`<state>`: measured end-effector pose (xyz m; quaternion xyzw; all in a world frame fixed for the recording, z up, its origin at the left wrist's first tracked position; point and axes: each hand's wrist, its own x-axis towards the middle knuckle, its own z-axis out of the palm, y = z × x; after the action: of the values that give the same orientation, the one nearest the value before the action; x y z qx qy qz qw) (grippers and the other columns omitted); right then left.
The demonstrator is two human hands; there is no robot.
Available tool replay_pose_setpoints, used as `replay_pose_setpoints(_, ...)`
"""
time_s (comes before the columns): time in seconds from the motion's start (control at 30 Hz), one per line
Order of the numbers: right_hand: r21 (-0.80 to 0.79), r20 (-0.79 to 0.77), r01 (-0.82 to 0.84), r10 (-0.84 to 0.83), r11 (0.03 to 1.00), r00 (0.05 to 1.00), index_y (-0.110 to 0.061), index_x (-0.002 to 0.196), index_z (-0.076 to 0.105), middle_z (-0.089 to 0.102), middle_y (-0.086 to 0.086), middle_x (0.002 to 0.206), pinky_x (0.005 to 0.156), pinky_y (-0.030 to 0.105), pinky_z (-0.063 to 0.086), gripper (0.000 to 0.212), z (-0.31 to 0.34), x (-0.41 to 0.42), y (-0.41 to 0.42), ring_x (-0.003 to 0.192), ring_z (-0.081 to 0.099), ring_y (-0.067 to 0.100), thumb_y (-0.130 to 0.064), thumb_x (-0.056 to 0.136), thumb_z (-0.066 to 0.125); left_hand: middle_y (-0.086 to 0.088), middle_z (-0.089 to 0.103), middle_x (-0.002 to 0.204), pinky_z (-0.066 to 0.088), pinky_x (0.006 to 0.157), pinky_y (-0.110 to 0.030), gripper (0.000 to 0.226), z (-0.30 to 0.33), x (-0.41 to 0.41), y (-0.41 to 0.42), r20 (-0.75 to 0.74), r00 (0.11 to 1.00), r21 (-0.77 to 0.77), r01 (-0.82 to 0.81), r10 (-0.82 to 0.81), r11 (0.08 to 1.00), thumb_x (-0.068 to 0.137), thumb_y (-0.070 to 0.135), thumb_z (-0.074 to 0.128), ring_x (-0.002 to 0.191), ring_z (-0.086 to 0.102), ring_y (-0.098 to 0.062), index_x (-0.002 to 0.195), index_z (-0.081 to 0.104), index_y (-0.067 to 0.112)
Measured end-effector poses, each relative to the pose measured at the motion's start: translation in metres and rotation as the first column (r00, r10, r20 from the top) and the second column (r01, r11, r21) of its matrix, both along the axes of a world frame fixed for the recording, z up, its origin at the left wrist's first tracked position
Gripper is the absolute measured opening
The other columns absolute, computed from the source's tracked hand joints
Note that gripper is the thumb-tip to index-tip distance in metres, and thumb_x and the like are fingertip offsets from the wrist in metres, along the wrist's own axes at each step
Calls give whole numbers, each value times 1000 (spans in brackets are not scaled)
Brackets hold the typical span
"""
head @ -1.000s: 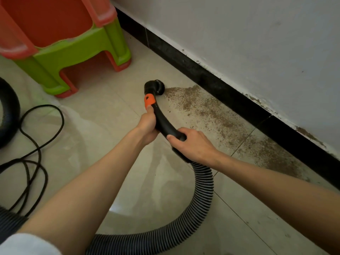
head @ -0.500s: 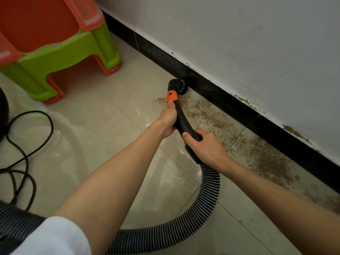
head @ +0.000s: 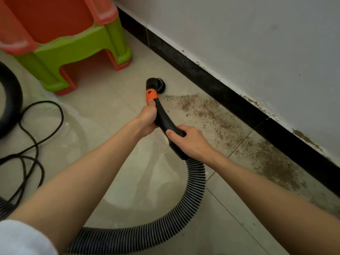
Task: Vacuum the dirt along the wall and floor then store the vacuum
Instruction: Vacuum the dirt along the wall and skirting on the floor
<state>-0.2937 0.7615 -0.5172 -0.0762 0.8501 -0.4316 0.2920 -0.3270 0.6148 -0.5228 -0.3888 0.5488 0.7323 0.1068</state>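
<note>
Both hands are clamped on the black vacuum handle (head: 166, 124): the left hand (head: 147, 119) is wrapped round it just below the orange collar (head: 151, 96), the right hand (head: 189, 142) grips lower, where the ribbed hose (head: 195, 183) joins. The round nozzle (head: 156, 85) sits on the floor tile (head: 114, 100) at the near end of the dirt (head: 217, 118) (a brown band trailing beside the black skirting (head: 217, 89)). Best to keep the nozzle flat and draw it slowly rightward, overlapping passes.

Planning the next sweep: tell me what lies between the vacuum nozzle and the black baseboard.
In the head view, bare tile separates the nozzle from the baseboard; the brown dirt starts just right of it.
</note>
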Motion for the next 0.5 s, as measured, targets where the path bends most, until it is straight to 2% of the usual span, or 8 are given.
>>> replay_pose_setpoints(0.13,-13,17,-76,76,997,997,-23,96,64,69,2,82,72,42,59,30,-3,15,-18,73,68,18,-50,89,56,-17,49,133,44,87,-34,55,0,27,-20,20,997,-39,-73,74,997,103,40,22,113,52,-27,139,32,-1)
replay_pose_setpoints(0.27,-6,25,-95,95,995,995,-26,99,65,70,-1,83,74,41,59,30,-9,32,-20,74,69,16,-53,88,56,-18,50,130,43,90,-34,55,-3,46,-20,40,994,-61,-99,102,993,103,41,21,116,51,-28,137,34,-1)
replay_pose_setpoints(0.4,30,4,-87,87,996,996,-28,99,64,70,-2,83,73,41,58,29,-11,40,-4,74,68,15,-53,88,55,-16,51,124,43,89,-33,55,-5,53,-5,31,996,-34,-78,79,996,103,42,20,105,50,-23,135,35,0)
replay_pose_setpoints(0.5,57,-15,-61,61,997,998,-28,98,63,69,-2,80,72,41,58,27,-11,44,9,72,67,15,-53,89,55,-12,51,113,43,91,-34,53,-6,52,9,35,998,-13,-46,47,999,103,41,19,104,51,-23,133,36,0)
